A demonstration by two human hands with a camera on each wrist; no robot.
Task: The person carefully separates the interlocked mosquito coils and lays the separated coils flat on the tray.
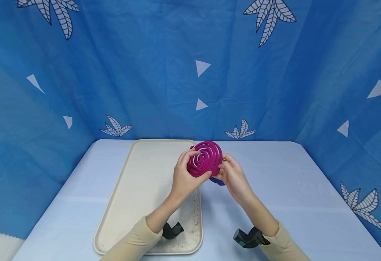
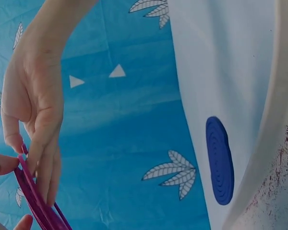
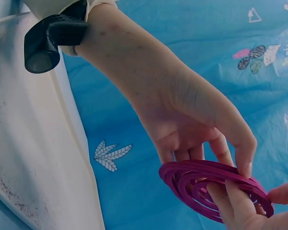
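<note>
A magenta spiral disc (image 1: pixel 206 158) with open gaps between its coils is held up above the table's far part, near the tray's right edge. My left hand (image 1: pixel 184 179) grips it from the left, fingers over the face and thumb at the lower rim. The right hand (image 1: pixel 237 180) pinches its right edge with thumb and fingers. In the left wrist view the disc (image 2: pixel 36 196) appears nearly edge-on between both hands. Behind and below it a blue spiral disc (image 2: pixel 220 160) lies flat on the table, mostly hidden in the head view.
A cream rectangular tray (image 1: pixel 145 188) with a raised rim and brown specks along its right side lies on the left half of the white table (image 1: pixel 294 203). Blue patterned cloth (image 1: pixel 164 72) hangs behind and at the sides. Each wrist carries a black camera (image 1: pixel 250 238).
</note>
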